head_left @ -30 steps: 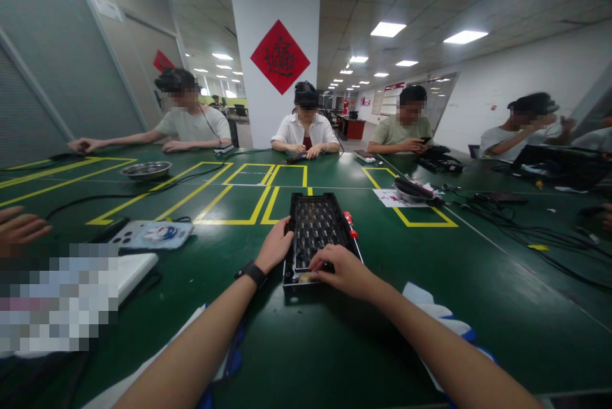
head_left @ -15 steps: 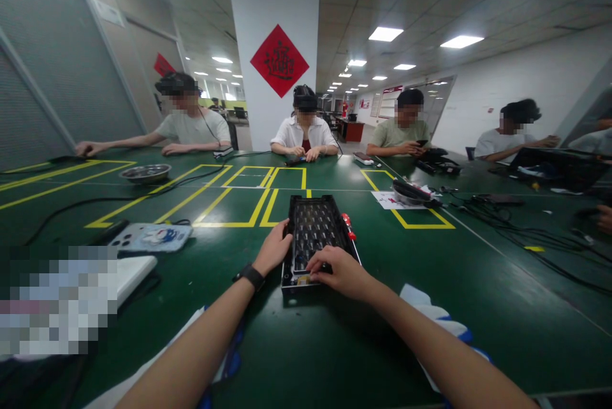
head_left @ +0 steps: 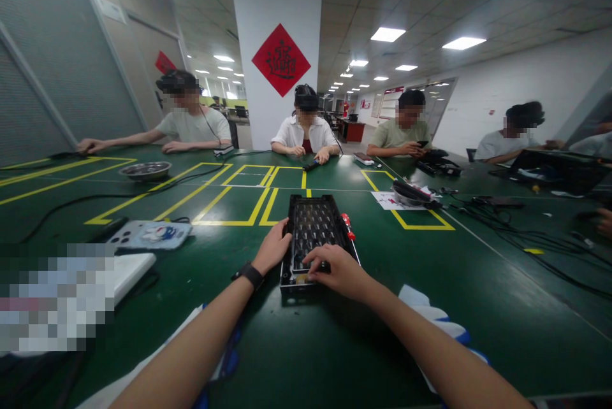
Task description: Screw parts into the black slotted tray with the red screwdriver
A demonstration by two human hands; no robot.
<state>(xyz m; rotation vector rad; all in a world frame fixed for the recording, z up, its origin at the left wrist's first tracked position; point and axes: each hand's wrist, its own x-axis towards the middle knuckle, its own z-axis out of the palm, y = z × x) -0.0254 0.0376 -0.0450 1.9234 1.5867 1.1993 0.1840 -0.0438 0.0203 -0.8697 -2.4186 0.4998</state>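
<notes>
A shallow black case (head_left: 314,221) lies on the green table before me, with rows of small shiny metal pieces inside. My left hand (head_left: 274,248) grips the case's left side, thumb over the rim, with most fingers hidden. Over the near right part of the case, my right hand (head_left: 337,271) has its fingers bent in a pinch. A small yellowish patch (head_left: 302,279) shows by those fingertips; whether anything is held between them is too small to make out. Against the case's right side lies a red item (head_left: 347,227), partly hidden.
White-and-blue gloves (head_left: 442,326) lie under both forearms. A phone (head_left: 155,234) and a metal bowl (head_left: 146,171) are at left. Black cables (head_left: 521,240) spread at right, near another bowl (head_left: 410,192). Several people sit along the far side of the green table (head_left: 382,250).
My hands and the case hardly differ, apart from a tiny shift of the right fingers. Across the table, a person's hands have moved apart, one now at a dark tool.
</notes>
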